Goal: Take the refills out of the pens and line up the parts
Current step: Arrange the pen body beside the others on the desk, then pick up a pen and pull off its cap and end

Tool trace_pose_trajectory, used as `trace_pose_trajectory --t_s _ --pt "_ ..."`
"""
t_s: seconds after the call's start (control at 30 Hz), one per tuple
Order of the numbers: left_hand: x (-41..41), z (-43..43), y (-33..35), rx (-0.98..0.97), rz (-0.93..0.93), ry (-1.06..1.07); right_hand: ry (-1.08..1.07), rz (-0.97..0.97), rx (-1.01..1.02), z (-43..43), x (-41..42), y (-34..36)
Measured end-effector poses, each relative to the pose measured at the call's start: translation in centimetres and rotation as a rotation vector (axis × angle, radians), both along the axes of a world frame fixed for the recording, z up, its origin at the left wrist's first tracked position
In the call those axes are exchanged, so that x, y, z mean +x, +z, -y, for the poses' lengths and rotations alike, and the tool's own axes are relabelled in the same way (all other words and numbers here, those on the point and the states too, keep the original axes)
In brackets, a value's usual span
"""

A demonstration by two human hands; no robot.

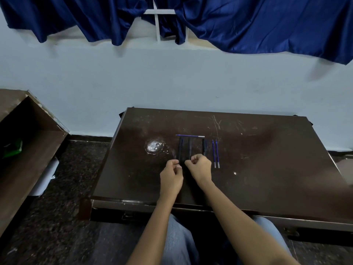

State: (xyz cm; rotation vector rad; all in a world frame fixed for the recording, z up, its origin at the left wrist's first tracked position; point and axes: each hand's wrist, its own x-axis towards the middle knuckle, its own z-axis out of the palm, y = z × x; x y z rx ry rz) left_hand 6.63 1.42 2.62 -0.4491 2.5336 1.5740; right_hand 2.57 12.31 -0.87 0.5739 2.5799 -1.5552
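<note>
Three black pen bodies lie upright in a row on the dark brown table (pixel 267 169): a left one (pixel 180 148), a middle one (pixel 190 147) and a shorter right one (pixel 204 147). Two blue refills (pixel 215 153) lie side by side to their right. A third blue refill (pixel 190 135) lies crosswise above the row. My left hand (pixel 171 177) pinches the near end of the left pen body. My right hand (pixel 200 169) pinches the near end of the middle one. Both near ends are hidden by my fingers.
A whitish scuffed patch (pixel 154 147) marks the table left of the pens. The table's back edge meets a pale wall under a blue curtain (pixel 267 23). An open brown cabinet (pixel 28 134) stands at the left, across a dark floor.
</note>
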Motion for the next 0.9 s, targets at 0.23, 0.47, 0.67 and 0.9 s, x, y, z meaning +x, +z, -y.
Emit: trace_pose_trajectory --t_s 0.23,0.47,0.67,0.9 --pt "-0.7 -0.5 2.8 0.025 -0.003 0.020 0.071 -0.109 -0.305 0.1 5.0 2.3" --pt "0.8 -0.7 5.1 0.094 -0.035 0.039 0.187 -0.158 -0.374 -1.2 6.3 5.2" --pt "2.3 -1.0 5.6 0.261 -0.052 0.033 0.239 -0.205 -0.435 -1.4 7.0 6.9" --pt "4.2 -0.6 6.2 0.020 -0.022 -0.272 0.058 -0.197 -0.629 -1.9 7.6 9.1"
